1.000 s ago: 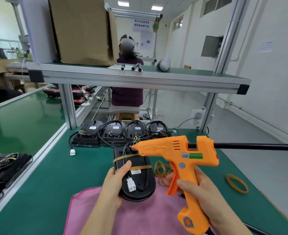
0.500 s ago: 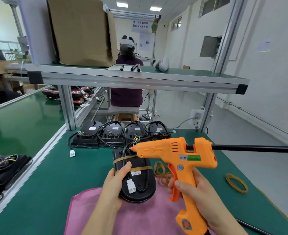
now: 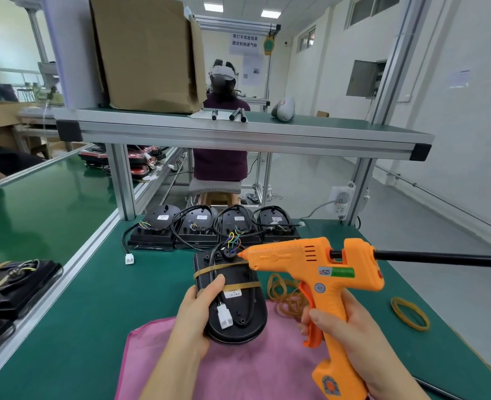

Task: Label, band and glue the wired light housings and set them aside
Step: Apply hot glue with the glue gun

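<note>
Left hand [image 3: 193, 308] grips housing [image 3: 234, 301]; right hand [image 3: 351, 333] holds glue gun [image 3: 319, 272].

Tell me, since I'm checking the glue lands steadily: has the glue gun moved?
Yes, slightly: the glue gun nozzle crept right against the back row of housings.

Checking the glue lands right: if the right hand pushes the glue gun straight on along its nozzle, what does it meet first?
The coloured wires on the banded housing that the left hand holds; the glue gun in the right hand looks almost on them, though depth is unclear.
</note>
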